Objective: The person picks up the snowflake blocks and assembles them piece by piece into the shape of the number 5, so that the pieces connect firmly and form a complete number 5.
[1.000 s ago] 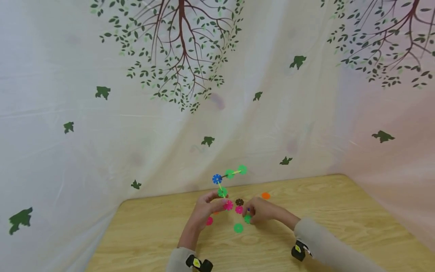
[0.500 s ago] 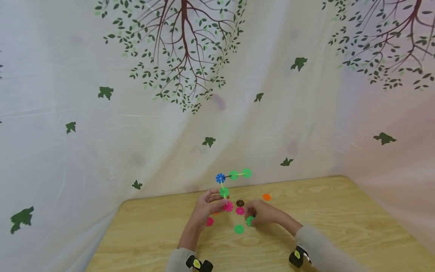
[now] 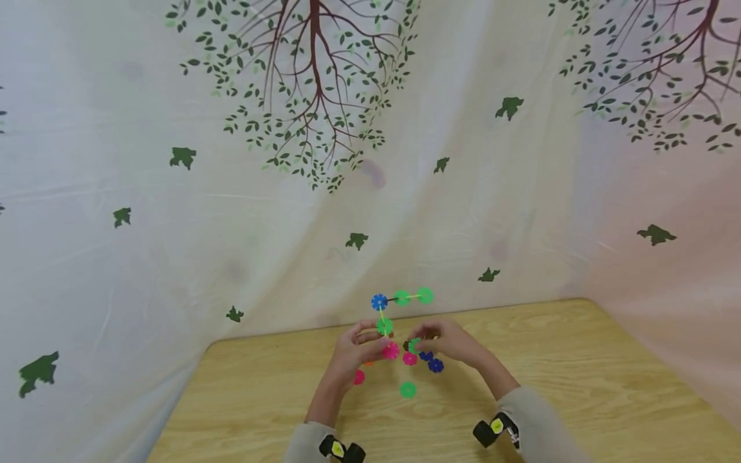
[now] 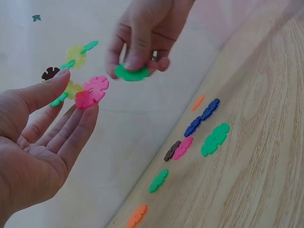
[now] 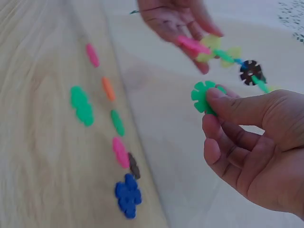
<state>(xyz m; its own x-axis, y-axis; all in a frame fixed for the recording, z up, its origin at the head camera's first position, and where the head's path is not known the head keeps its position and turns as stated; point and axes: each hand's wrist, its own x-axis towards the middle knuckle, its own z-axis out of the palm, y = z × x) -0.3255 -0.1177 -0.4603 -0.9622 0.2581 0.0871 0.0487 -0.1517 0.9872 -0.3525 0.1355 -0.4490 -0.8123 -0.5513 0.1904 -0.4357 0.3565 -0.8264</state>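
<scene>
My left hand (image 3: 357,350) pinches the pink snowflake disc (image 3: 391,350) that ends a raised chain of interlocked discs. Up from it run a yellow disc (image 4: 73,89), a green disc (image 3: 384,326), a blue disc (image 3: 379,301), a dark brown disc (image 5: 251,72) and more green and yellow ones. Between thumb and fingers, my right hand (image 3: 454,341) holds a single green snowflake disc (image 5: 203,97) above the table. In the left wrist view this disc hangs to the right of the pink one, with a gap between them.
On the wooden table (image 3: 260,399) lie loose discs: two blue discs (image 3: 435,365), a pink disc (image 5: 120,152) beside a brown disc (image 4: 172,151), a nearer green disc (image 3: 408,390), and orange ones (image 4: 137,216). A printed curtain (image 3: 278,257) hangs behind the table.
My right hand has lifted a green disc off the table and brought it up and leftward toward the chain. Blue discs beneath it now show. The chain has shifted slightly right.
</scene>
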